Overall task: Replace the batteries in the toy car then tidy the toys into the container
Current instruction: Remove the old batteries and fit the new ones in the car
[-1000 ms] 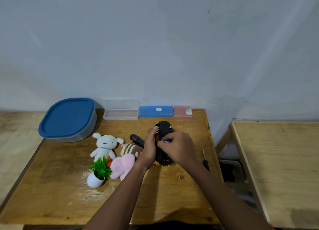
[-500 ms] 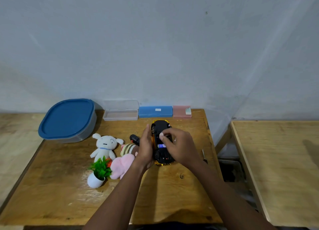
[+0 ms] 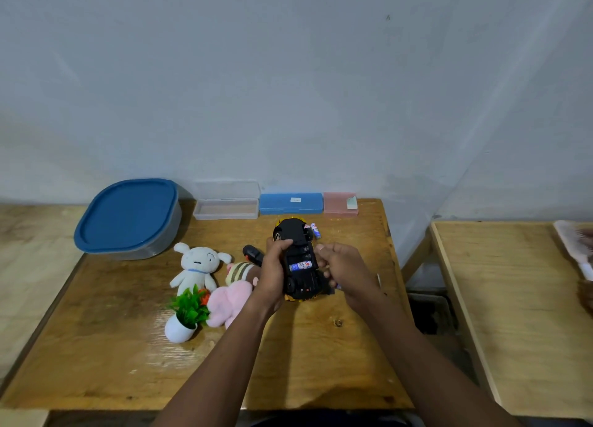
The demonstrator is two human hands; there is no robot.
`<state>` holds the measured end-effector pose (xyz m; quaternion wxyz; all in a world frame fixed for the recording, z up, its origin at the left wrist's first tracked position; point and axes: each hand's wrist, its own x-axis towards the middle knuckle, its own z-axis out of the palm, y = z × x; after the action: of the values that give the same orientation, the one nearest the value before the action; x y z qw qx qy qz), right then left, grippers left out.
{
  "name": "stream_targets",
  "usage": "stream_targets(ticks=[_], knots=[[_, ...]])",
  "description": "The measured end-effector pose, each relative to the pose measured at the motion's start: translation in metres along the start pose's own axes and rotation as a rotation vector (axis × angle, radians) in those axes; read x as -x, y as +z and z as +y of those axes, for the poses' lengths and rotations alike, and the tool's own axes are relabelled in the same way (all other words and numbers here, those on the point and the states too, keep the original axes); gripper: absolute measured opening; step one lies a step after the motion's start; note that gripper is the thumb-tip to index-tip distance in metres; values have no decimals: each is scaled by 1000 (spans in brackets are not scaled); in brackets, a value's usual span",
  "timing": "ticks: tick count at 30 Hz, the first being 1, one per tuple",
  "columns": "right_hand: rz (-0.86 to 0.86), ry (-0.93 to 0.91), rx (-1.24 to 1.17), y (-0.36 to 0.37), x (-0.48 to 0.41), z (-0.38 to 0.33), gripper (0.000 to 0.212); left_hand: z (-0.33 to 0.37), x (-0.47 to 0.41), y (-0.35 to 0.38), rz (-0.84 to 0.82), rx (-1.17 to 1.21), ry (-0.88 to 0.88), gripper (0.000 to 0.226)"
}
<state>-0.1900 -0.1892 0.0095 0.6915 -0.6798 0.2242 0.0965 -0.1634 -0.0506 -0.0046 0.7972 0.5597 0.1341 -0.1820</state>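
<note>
One toy car, belly up, is clamped in my left hand, one battery seated beside my fingers. Two batteries lie beyond my fingertips. My right hand curls alongside; whether it holds anything I cannot tell.

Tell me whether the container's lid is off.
No, the blue lid sits closed on the grey container.

Two bare forearms, left hand, right hand — both bare, sliver of dark clothing at bottom edge
</note>
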Motion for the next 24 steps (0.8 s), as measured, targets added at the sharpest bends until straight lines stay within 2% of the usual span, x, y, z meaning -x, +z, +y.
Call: stream_targets(ticks=[1, 3, 6, 9, 12, 17, 24], knots=[[13, -26, 27, 1, 2, 1, 26, -3, -2, -2, 24, 1, -2, 78], [53, -83, 89, 4, 3, 3, 30, -5, -2, -2, 35, -17, 5, 63], [135, -175, 241, 9, 1, 8, 22, -6, -3, -2, 18, -29, 19, 30], [182, -285, 447, 12, 1, 12, 15, -8, -6, -3, 36, -66, 29, 21], [238, -366, 523, 14, 2, 13, 15, -10, -7, -4, 65, -112, 54, 18], [269, -388, 553, 17, 1, 14, 14, -11, -5, -2, 70, -192, 116, 23], [198, -287, 446, 6, -4, 12, 9, -16, -7, -3, 76, -200, 132, 22]])
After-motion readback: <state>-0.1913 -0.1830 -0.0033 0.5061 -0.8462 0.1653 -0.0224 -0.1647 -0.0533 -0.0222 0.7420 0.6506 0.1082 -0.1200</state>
